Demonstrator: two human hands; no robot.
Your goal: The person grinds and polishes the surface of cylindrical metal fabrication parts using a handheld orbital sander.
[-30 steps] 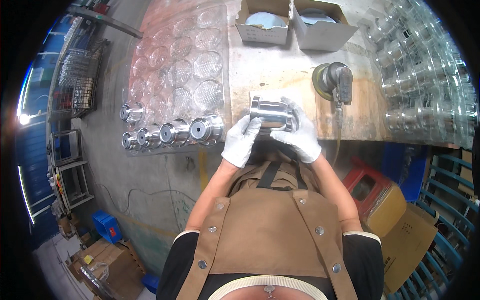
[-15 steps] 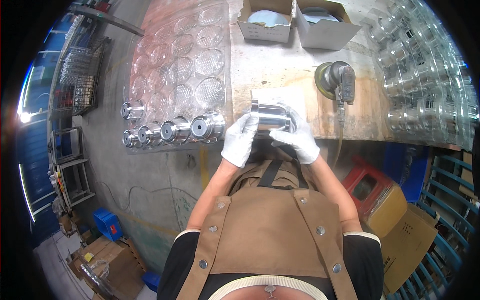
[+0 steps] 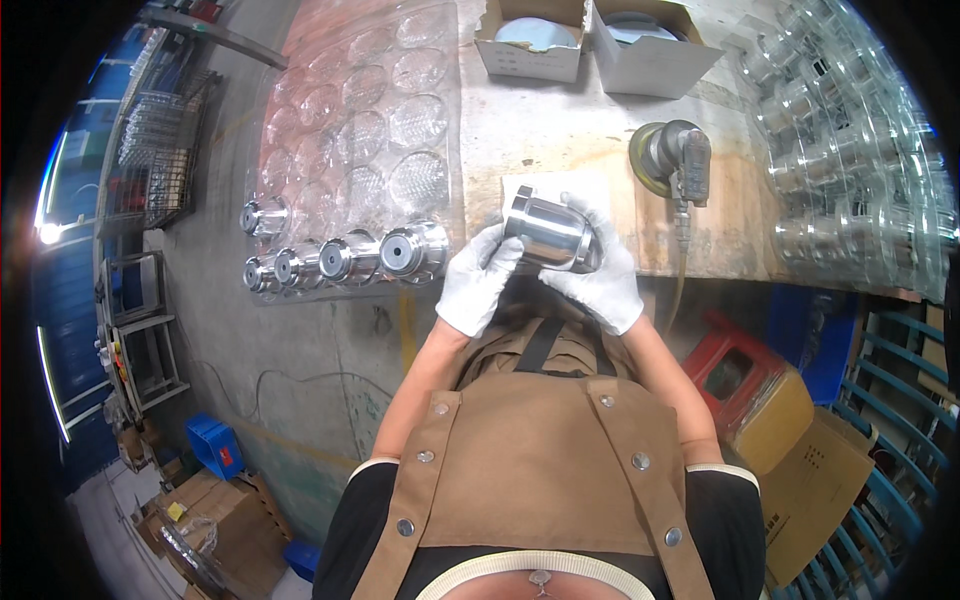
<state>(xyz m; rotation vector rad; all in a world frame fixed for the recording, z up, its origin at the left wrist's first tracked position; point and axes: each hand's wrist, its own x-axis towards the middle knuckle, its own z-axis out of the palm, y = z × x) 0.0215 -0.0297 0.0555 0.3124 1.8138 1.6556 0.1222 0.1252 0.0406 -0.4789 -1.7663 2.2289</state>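
Between my two white-gloved hands is a shiny metal cup-shaped part (image 3: 548, 230), held tilted on its side just above the table's near edge. My left hand (image 3: 480, 278) grips its flanged left end with thumb and fingers. My right hand (image 3: 605, 270) wraps round the right end, fingers over the top and thumb below. To the left, several similar metal parts (image 3: 412, 252) sit in the near rows of a clear plastic tray (image 3: 418, 120) with round pockets. A white sheet (image 3: 590, 190) lies on the table behind the held part.
A round sander (image 3: 672, 160) with a hose lies to the right on the wooden table. Two open cardboard boxes (image 3: 530, 62) with round discs stand at the back. Stacked clear trays of metal parts (image 3: 840, 150) fill the right side. A red and yellow bin (image 3: 745, 375) stands below.
The metal part has turned from nearly level to tilted, its right end lower. My left hand has shifted slightly left and down, with its grip changed.
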